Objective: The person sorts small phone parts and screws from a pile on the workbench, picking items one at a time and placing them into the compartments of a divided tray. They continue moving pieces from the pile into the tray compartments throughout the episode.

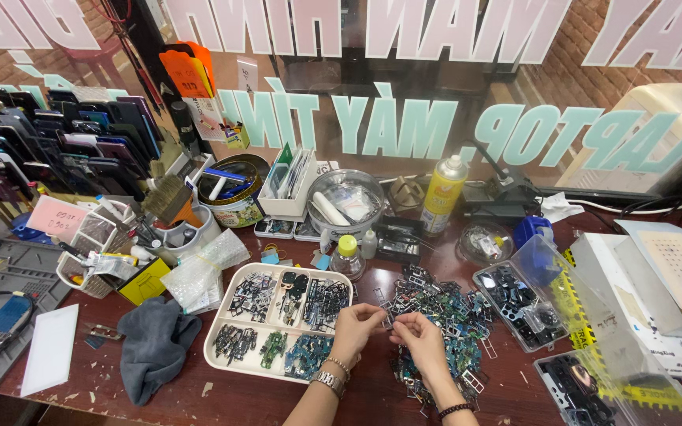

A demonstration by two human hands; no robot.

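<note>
Counter [372,398]: dark red-brown wood, crowded with repair clutter, running along a glass window.
Phones [49,138]: rows of dark handsets standing on a rack at far left.
Tray [216,335]: cream, six compartments, each holding small sorted metal and circuit parts; it lies just left of the hands.
Pile [447,315]: loose heap of small metal frames and green-blue circuit bits on the counter, under and beyond the right hand.
Cloth [155,343]: grey rag crumpled left of the tray.
Clear box [515,304]: open plastic case of black parts, right of the pile.
Spray can [442,193]: yellow, upright near the window.
Bottle [347,256]: small, clear, yellow cap, just beyond the tray.
Left hand [354,327]: bracelet and metal watch on the wrist; fingers pinched on one end of a small frame [389,319].
Right hand [420,339]: dark wrist band; fingertips pinched on the other end of the frame.
Frame: tiny silver piece held between both hands, above the pile's near edge.
</note>
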